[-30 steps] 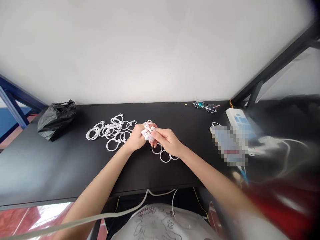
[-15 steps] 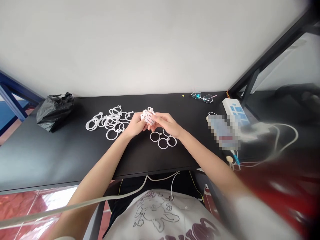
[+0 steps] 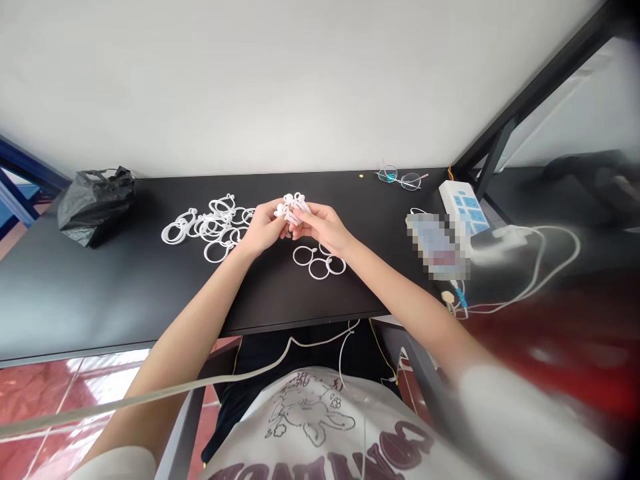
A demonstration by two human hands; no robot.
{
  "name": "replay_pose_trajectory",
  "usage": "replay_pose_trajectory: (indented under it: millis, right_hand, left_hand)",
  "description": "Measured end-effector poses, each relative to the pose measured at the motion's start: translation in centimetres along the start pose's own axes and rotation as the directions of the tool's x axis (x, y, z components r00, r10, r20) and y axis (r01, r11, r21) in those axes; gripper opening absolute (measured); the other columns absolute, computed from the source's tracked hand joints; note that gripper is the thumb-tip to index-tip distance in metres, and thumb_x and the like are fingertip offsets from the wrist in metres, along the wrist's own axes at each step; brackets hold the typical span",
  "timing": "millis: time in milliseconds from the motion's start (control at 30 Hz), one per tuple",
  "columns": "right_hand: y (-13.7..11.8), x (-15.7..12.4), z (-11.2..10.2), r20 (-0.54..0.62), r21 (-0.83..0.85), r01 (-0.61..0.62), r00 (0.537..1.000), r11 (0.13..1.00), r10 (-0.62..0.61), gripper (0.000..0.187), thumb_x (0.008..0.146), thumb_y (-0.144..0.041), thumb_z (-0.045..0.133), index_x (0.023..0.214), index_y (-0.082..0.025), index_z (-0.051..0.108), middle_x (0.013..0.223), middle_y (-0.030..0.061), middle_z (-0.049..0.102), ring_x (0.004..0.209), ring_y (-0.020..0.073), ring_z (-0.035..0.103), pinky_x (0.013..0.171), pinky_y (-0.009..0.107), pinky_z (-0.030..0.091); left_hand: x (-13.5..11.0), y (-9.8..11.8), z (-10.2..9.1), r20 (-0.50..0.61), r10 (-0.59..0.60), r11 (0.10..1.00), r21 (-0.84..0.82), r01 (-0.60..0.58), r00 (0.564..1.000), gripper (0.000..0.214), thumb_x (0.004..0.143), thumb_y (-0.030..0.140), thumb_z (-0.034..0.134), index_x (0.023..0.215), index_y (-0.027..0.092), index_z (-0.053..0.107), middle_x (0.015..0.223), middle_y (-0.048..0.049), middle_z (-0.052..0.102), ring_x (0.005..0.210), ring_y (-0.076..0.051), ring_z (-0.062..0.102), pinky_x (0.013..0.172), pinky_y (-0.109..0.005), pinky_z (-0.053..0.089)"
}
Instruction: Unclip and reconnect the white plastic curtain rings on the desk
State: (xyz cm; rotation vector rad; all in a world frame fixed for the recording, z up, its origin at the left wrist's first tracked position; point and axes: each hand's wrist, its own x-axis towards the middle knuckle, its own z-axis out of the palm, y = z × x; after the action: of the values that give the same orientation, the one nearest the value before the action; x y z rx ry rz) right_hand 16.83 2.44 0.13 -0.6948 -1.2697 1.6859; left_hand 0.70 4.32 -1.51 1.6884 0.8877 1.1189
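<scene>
We held our left hand (image 3: 264,228) and right hand (image 3: 327,229) close together over the black table (image 3: 270,300) — both clasped on a bunch of small white pieces (image 3: 294,212). A pile of white rings (image 3: 214,225) lay to our left, and a few loose rings (image 3: 328,267) sat near our right wrist — some overlapping.

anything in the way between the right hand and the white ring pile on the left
Yes: the left hand and the white pieces held between both hands stand between the right hand and the ring pile.
</scene>
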Motion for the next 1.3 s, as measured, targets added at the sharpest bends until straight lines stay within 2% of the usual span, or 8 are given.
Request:
replay_pose_trajectory:
  millis: [167,300,500,667,867,1100,1200,1300]
  right_hand:
    - [0.1,0.0,0.2,-0.040,0.052,-0.041,0.998,0.998,0.043,0.035,0.070,-0.043,0.081,0.079,-0.014,0.064,0.071,-0.0011,0.064,0.060,0.0083,0.059,0.064,0.025,0.056]
    - [0.1,0.0,0.1,-0.059,0.048,-0.036,0.997,0.998,0.039,0.033,0.069,-0.041,0.082,0.078,-0.014,0.063,0.071,-0.0015,0.064,0.060,0.0080,0.058,0.064,0.024,0.056]
    - [0.5,0.2,-0.1,-0.036,0.085,-0.053,0.998,0.995,0.056,0.031,0.073,-0.039,0.079,0.074,-0.014,0.061,0.069,-0.0019,0.063,0.057,0.0074,0.057,0.061,0.024,0.056]
    - [1.0,0.3,-0.2,-0.019,0.081,-0.084,0.996,0.993,0.086,0.029,0.075,-0.035,0.079,0.073,-0.013,0.060,0.067,-0.0016,0.062,0.057,0.0072,0.056,0.058,0.022,0.054]
    - [1.1,0.4,-0.4,0.003,0.108,-0.063,0.998,0.992,0.063,0.032,0.072,-0.038,0.081,0.075,-0.014,0.061,0.067,-0.0015,0.064,0.057,0.0072,0.056,0.056,0.021,0.055]
    - [1.4,0.5,-0.5,-0.054,0.119,-0.052,0.997,0.991,0.059,0.032,0.068,-0.037,0.083,0.077,-0.016,0.061,0.069,-0.0039,0.064,0.057,0.0061,0.056,0.058,0.020,0.054]
    - [1.5,0.6,-0.5,-0.082,0.116,-0.039,0.995,0.992,0.048,0.029,0.069,-0.034,0.083,0.080,-0.016,0.062,0.072,-0.0031,0.066,0.058,0.0062,0.057,0.060,0.020,0.055]
    - [1.2,0.7,-0.6,-0.166,0.094,-0.050,0.984,0.994,0.065,0.023,0.073,-0.029,0.079,0.083,-0.016,0.063,0.072,-0.0032,0.066,0.057,0.0068,0.059,0.060,0.021,0.056]
  left_hand:
    - [0.0,-0.1,0.0,-0.001,-0.032,0.999,0.021,0.032,0.999,0.018,0.083,0.022,0.057,0.067,0.016,0.051,0.056,0.0041,0.052,0.044,-0.006,0.047,0.043,-0.017,0.038]
    - [0.0,-0.1,0.1,-0.027,-0.031,0.999,0.038,0.032,0.999,0.014,0.082,0.023,0.059,0.073,0.015,0.053,0.059,0.0043,0.053,0.045,-0.006,0.049,0.044,-0.017,0.040]
    - [-0.2,-0.3,0.1,-0.001,-0.017,0.990,0.138,0.017,1.000,0.019,0.085,0.020,0.056,0.068,0.016,0.049,0.058,0.0033,0.054,0.044,-0.006,0.049,0.043,-0.016,0.038]
    - [-0.2,-0.8,0.1,0.003,0.018,0.991,0.135,-0.018,1.000,0.019,0.086,0.018,0.055,0.068,0.017,0.048,0.057,0.0033,0.052,0.044,-0.006,0.049,0.042,-0.017,0.038]
    - [-0.2,-0.9,0.1,-0.047,-0.030,0.973,0.227,0.040,0.998,0.012,0.086,0.019,0.056,0.076,0.017,0.048,0.060,0.0029,0.053,0.045,-0.007,0.050,0.043,-0.018,0.040]
    - [-0.2,-1.0,-0.3,-0.079,-0.118,0.951,0.277,0.136,0.990,0.010,0.086,0.022,0.051,0.080,0.020,0.044,0.065,0.0021,0.052,0.048,-0.010,0.053,0.044,-0.020,0.043]
    - [-0.1,-1.0,-0.4,-0.066,-0.118,0.942,0.308,0.133,0.991,0.009,0.082,0.020,0.053,0.079,0.019,0.045,0.066,0.0021,0.052,0.049,-0.010,0.052,0.045,-0.020,0.043]
    - [0.1,-0.5,-1.1,-0.088,-0.100,0.911,0.393,0.127,0.991,0.008,0.080,0.023,0.053,0.076,0.018,0.048,0.067,0.0010,0.054,0.053,-0.011,0.052,0.048,-0.020,0.042]
